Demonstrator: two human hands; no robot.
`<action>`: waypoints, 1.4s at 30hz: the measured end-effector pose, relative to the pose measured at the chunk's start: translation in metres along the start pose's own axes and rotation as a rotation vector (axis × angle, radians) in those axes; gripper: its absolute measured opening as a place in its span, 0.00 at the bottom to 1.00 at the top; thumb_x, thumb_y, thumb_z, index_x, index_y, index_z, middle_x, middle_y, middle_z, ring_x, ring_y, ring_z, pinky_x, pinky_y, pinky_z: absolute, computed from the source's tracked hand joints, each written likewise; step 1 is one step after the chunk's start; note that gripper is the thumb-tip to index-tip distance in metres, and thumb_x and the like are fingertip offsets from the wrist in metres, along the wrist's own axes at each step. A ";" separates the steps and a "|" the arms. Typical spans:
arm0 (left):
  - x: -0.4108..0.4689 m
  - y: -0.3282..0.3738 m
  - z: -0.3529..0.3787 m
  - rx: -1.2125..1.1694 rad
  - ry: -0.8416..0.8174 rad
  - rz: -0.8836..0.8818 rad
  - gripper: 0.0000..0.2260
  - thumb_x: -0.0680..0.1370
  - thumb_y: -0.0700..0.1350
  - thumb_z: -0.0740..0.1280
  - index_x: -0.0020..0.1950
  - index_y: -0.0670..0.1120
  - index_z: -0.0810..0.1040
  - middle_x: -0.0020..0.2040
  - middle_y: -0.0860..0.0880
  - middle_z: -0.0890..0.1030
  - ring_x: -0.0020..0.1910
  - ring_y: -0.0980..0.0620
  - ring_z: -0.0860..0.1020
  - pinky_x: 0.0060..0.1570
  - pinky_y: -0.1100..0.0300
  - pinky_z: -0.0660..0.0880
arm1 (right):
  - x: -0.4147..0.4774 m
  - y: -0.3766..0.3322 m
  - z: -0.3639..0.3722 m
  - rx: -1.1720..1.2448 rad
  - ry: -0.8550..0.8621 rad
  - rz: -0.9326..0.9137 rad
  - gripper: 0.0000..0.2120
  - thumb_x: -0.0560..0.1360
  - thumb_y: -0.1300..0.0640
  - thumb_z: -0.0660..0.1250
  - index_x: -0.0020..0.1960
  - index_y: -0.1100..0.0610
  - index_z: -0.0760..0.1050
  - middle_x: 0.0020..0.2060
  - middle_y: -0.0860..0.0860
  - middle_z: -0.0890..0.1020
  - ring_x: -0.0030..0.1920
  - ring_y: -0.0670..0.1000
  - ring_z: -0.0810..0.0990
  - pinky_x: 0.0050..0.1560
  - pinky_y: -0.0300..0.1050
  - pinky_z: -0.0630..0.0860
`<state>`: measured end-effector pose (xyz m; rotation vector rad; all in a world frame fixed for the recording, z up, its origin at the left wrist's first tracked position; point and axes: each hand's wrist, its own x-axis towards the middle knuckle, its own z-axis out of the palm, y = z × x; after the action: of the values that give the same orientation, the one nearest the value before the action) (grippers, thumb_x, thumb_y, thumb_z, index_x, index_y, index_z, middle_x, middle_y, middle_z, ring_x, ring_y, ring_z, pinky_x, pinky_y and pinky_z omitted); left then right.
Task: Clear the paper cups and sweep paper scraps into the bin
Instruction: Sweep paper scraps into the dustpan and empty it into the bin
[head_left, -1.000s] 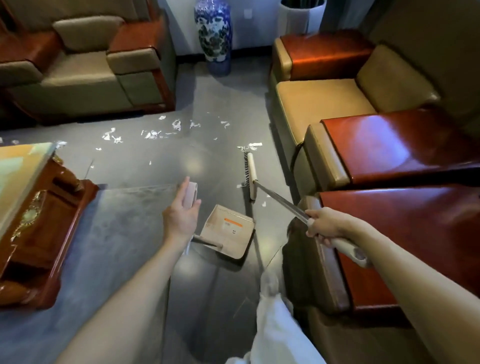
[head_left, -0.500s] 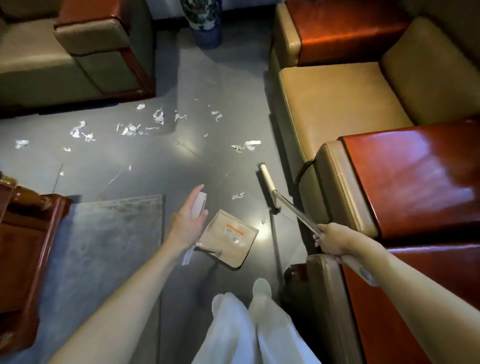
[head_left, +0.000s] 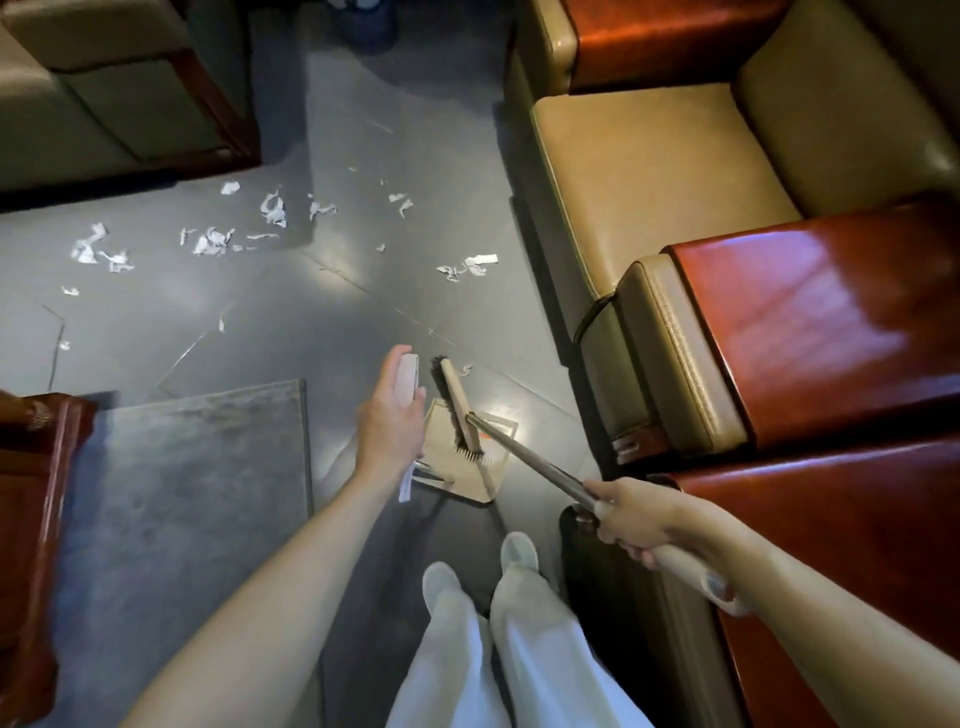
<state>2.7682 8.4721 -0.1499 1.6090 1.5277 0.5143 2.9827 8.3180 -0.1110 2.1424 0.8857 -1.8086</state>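
My left hand (head_left: 390, 421) holds the pale upright handle (head_left: 407, 379) of a beige dustpan (head_left: 470, 470) that rests on the grey floor in front of my feet. My right hand (head_left: 631, 514) grips the metal pole of a broom. The broom head (head_left: 460, 410) lies over the dustpan's tray, bristles to the left. White paper scraps (head_left: 210, 241) are scattered across the floor farther ahead, and a small group of scraps (head_left: 467, 266) lies near the sofa. One scrap (head_left: 464, 369) sits just beyond the broom head. No paper cups or bin are in view.
A tan and red-wood sofa (head_left: 675, 171) runs along the right, its armrest (head_left: 810, 322) close to the broom. Another armchair (head_left: 119, 88) stands at the upper left. A wooden table corner (head_left: 36, 493) and a grey rug (head_left: 197, 493) are on the left.
The broom head has been drawn back from the floor beside the sofa onto the dustpan. The view has tilted down and my feet have stepped forward.
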 end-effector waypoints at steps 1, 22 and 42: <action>-0.002 -0.003 -0.005 0.012 -0.001 -0.001 0.18 0.80 0.41 0.61 0.62 0.63 0.66 0.44 0.38 0.78 0.34 0.34 0.78 0.30 0.44 0.79 | -0.007 -0.002 -0.003 0.009 0.004 0.002 0.24 0.80 0.59 0.57 0.76 0.50 0.58 0.31 0.51 0.73 0.21 0.44 0.70 0.21 0.36 0.68; 0.060 -0.051 -0.070 -0.037 0.119 0.048 0.19 0.77 0.39 0.64 0.64 0.57 0.70 0.50 0.53 0.77 0.49 0.41 0.76 0.50 0.53 0.73 | 0.048 -0.108 -0.006 -0.373 -0.051 -0.080 0.31 0.76 0.65 0.60 0.76 0.49 0.57 0.39 0.51 0.76 0.26 0.45 0.73 0.25 0.35 0.71; 0.306 0.078 -0.014 -0.065 0.144 -0.026 0.18 0.78 0.42 0.62 0.60 0.64 0.69 0.40 0.47 0.75 0.40 0.34 0.76 0.42 0.45 0.77 | 0.142 -0.221 -0.334 -0.388 0.311 -0.061 0.20 0.76 0.65 0.62 0.67 0.60 0.68 0.35 0.51 0.74 0.33 0.49 0.74 0.25 0.35 0.72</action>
<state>2.8578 8.7750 -0.1561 1.5279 1.6189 0.6708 3.1459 8.7104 -0.1201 2.1803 1.2637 -1.2122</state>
